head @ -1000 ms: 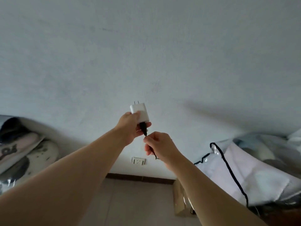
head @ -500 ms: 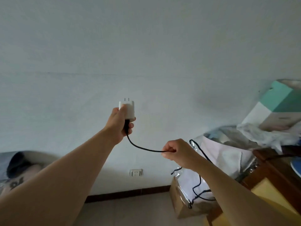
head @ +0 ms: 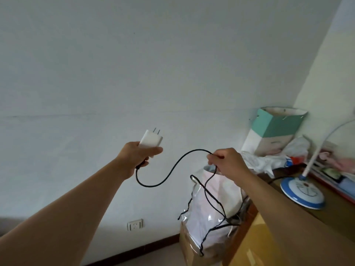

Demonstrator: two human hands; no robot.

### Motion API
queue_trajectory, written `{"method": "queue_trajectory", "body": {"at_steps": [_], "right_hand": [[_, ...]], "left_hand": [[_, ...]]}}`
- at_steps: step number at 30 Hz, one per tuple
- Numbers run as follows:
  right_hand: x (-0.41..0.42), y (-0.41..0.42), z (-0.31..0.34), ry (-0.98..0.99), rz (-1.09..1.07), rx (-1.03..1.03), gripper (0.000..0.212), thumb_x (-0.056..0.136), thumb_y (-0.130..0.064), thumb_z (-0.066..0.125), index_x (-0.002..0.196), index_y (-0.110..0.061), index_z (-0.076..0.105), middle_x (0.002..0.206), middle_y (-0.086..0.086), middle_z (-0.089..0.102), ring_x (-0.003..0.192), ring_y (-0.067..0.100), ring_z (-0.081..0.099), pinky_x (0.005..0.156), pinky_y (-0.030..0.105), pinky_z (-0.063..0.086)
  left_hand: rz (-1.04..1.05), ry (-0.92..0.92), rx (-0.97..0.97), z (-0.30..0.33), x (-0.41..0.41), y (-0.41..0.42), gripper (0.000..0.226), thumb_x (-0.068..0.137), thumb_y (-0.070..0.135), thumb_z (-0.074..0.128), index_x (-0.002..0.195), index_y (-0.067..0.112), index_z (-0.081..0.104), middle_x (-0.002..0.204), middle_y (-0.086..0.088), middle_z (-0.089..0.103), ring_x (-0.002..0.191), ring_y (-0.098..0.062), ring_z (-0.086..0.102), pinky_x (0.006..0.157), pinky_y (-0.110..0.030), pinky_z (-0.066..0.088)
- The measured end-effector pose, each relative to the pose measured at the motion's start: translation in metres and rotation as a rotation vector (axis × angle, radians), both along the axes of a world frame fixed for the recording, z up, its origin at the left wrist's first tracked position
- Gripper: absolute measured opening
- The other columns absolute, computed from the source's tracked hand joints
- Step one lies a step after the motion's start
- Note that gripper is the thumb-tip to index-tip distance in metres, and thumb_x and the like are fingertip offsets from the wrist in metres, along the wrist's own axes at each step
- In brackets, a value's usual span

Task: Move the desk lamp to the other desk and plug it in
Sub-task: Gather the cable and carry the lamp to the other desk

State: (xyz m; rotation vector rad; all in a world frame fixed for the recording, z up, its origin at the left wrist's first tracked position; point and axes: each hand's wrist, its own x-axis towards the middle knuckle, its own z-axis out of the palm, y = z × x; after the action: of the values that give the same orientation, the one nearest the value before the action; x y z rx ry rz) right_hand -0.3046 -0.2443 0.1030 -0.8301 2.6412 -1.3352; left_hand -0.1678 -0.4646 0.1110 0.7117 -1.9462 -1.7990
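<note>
My left hand (head: 134, 154) grips a white plug adapter (head: 150, 140), its two prongs pointing up and away toward the wall. A black cable (head: 172, 167) runs from the adapter's underside in a loop to my right hand (head: 226, 160), which pinches it. From there the cable hangs down in tangled loops beside the desk. The desk lamp (head: 301, 192) has a round blue-and-white base and a white bent neck; it stands on the wooden desk (head: 330, 212) at the right. A white wall socket (head: 135, 225) sits low on the wall, below my left forearm.
A clear plastic bag of white material (head: 211, 204) rests on a cardboard box (head: 192, 248) by the desk's end. At the back of the desk stand a teal and white paper bag (head: 276, 127), crumpled plastic bags (head: 269, 160) and stacked items. A dark skirting board runs along the wall.
My hands have drawn further apart, so more cable now hangs in a loop between them. The view has swung right, bringing the lamp and the desk into sight.
</note>
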Motion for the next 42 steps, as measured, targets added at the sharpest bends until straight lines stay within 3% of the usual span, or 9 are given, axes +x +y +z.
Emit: {"method": "queue_trajectory", "body": {"at_steps": [5, 9, 14, 17, 23, 27, 34, 39, 42], "right_hand": [[0.003, 0.020, 0.040, -0.131, 0.097, -0.224, 0.025, 0.086, -0.020, 0.058, 0.066, -0.008, 0.064, 0.062, 0.006, 0.061, 0.046, 0.013, 0.056, 0.047, 0.022, 0.047], [-0.002, 0.040, 0.067, -0.095, 0.154, -0.318, 0.025, 0.089, -0.016, 0.054, 0.068, -0.008, 0.064, 0.061, 0.002, 0.061, 0.045, 0.011, 0.060, 0.047, 0.019, 0.048], [-0.010, 0.060, 0.092, -0.089, 0.186, -0.417, 0.028, 0.093, -0.016, 0.051, 0.068, -0.009, 0.062, 0.062, 0.003, 0.060, 0.044, 0.009, 0.061, 0.047, 0.019, 0.051], [-0.017, 0.068, 0.104, -0.067, 0.179, -0.484, 0.027, 0.093, -0.013, 0.048, 0.070, -0.006, 0.061, 0.063, 0.003, 0.059, 0.044, 0.009, 0.061, 0.048, 0.020, 0.053], [-0.038, 0.091, 0.103, -0.119, 0.125, -0.586, 0.020, 0.093, -0.005, 0.046, 0.087, -0.004, 0.066, 0.073, 0.007, 0.063, 0.061, 0.013, 0.066, 0.063, 0.021, 0.058], [-0.055, 0.104, 0.078, -0.230, 0.086, -0.380, 0.036, 0.089, 0.001, 0.046, 0.123, -0.006, 0.054, 0.098, 0.005, 0.064, 0.086, 0.018, 0.065, 0.077, 0.025, 0.053], [-0.059, 0.099, 0.011, -0.250, 0.363, 0.203, 0.057, 0.080, -0.009, 0.065, 0.133, -0.012, 0.046, 0.128, 0.004, 0.058, 0.106, 0.014, 0.058, 0.089, 0.023, 0.046], [-0.071, 0.107, -0.024, -0.039, 0.261, 0.424, 0.021, 0.086, -0.021, 0.059, 0.102, -0.010, 0.065, 0.091, 0.003, 0.068, 0.088, 0.016, 0.060, 0.078, 0.024, 0.045], [-0.092, 0.131, -0.029, -0.008, 0.124, 0.527, 0.025, 0.088, -0.024, 0.054, 0.090, -0.004, 0.068, 0.078, 0.007, 0.063, 0.080, 0.020, 0.057, 0.070, 0.025, 0.040]], "left_hand": [[-0.160, -0.045, -0.132, 0.014, -0.027, 0.054, 0.025, 0.068, 0.025, 0.077, 0.073, 0.008, 0.060, 0.060, -0.004, 0.046, 0.055, -0.017, 0.038, 0.055, -0.025, 0.030], [-0.331, -0.001, -0.049, 0.023, -0.046, 0.093, 0.040, 0.060, 0.026, 0.069, 0.096, 0.010, 0.062, 0.093, -0.011, 0.055, 0.083, -0.021, 0.041, 0.067, -0.029, 0.030], [-0.427, 0.038, -0.004, 0.032, -0.068, 0.131, 0.039, 0.053, 0.024, 0.073, 0.089, 0.014, 0.064, 0.104, -0.014, 0.060, 0.093, -0.023, 0.047, 0.073, -0.031, 0.032], [-0.442, 0.044, -0.040, 0.040, -0.078, 0.147, 0.050, 0.043, 0.030, 0.073, 0.089, 0.013, 0.064, 0.097, -0.013, 0.061, 0.088, -0.021, 0.050, 0.067, -0.029, 0.033], [-0.336, 0.153, -0.008, 0.053, -0.097, 0.159, 0.025, 0.061, 0.009, 0.069, 0.084, 0.008, 0.060, 0.069, -0.004, 0.067, 0.066, -0.015, 0.067, 0.067, -0.028, 0.046], [-0.227, 0.205, 0.059, 0.060, -0.102, 0.160, 0.019, 0.077, 0.001, 0.067, 0.093, 0.007, 0.060, 0.076, -0.006, 0.062, 0.065, -0.017, 0.069, 0.070, -0.029, 0.054], [-0.122, 0.286, 0.189, 0.074, -0.106, 0.163, 0.015, 0.079, 0.001, 0.067, 0.089, 0.005, 0.057, 0.076, -0.008, 0.057, 0.058, -0.017, 0.060, 0.062, -0.029, 0.058], [-0.081, 0.276, 0.206, 0.080, -0.104, 0.157, 0.012, 0.081, 0.009, 0.066, 0.088, 0.007, 0.057, 0.068, -0.005, 0.057, 0.047, -0.010, 0.059, 0.049, -0.023, 0.052], [-0.049, 0.239, 0.123, 0.080, -0.104, 0.152, 0.012, 0.081, 0.014, 0.065, 0.088, 0.009, 0.057, 0.066, -0.003, 0.062, 0.047, -0.010, 0.053, 0.047, -0.023, 0.042]]}}
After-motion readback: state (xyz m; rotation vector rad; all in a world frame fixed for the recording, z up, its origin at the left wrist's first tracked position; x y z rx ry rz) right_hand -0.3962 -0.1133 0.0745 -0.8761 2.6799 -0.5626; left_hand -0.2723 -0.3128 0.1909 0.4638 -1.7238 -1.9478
